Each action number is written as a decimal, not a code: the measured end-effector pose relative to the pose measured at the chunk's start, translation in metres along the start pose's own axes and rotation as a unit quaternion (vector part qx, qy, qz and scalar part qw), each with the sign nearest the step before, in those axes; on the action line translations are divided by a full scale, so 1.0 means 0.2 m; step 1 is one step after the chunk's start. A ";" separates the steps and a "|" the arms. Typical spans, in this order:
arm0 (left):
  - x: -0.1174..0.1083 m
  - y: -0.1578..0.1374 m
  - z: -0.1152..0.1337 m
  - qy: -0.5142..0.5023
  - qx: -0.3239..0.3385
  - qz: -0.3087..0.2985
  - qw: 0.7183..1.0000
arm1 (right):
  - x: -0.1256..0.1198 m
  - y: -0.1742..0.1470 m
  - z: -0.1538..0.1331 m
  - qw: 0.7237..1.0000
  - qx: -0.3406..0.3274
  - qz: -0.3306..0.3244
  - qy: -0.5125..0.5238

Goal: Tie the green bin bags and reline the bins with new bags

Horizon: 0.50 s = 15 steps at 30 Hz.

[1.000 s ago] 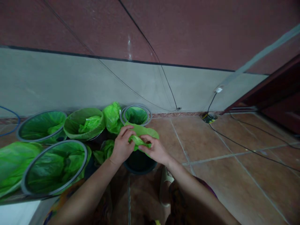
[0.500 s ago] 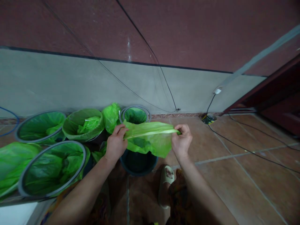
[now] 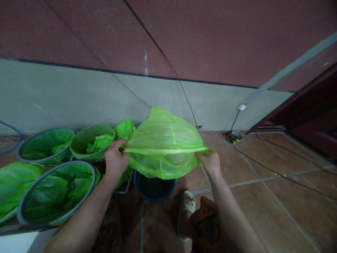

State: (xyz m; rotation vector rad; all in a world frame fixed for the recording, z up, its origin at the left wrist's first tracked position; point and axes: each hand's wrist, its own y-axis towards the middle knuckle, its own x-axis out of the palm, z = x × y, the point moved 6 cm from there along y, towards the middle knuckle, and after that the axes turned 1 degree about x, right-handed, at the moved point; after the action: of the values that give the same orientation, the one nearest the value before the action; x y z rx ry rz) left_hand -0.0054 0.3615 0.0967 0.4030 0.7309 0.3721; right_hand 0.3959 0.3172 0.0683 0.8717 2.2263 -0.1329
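my left grip [image 3: 116,158] and right grip [image 3: 211,162] pinch opposite edges of this green bag [image 3: 164,135], sensible holds: it's likely light, soft, slippery.

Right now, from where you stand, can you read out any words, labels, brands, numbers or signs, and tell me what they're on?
No readable text anywhere.
Stretched green bag: no lettering visible.
Pale slipper: a small picture, no readable word.
Dark item with yellow marks: any print is too small and blurred to read.

The green bag [image 3: 165,135] hides the far rim of the dark bucket [image 3: 154,199].
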 end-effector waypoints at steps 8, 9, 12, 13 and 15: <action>0.12 -0.09 0.12 -0.030 0.029 -0.082 0.996 | 0.19 -0.34 -0.34 0.946 -0.234 -0.080 -0.211; 0.14 -0.11 0.14 -0.035 0.033 -0.092 0.995 | 0.23 -0.37 -0.37 0.937 -0.258 -0.113 -0.208; 0.17 -0.13 0.18 -0.044 0.050 -0.110 0.992 | 0.32 -0.41 -0.39 0.923 -0.270 -0.192 -0.195; 0.17 -0.13 0.19 -0.040 0.055 -0.115 0.991 | 0.33 -0.40 -0.38 0.927 -0.258 -0.195 -0.189; 0.17 -0.12 0.18 -0.023 0.060 -0.124 0.990 | 0.29 -0.34 -0.36 0.945 -0.228 -0.165 -0.167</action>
State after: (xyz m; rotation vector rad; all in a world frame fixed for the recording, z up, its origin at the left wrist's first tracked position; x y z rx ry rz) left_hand 0.0480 0.3484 0.0906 0.4270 0.7516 0.0848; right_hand 0.2822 0.3217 0.0707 0.2004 1.9451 0.0754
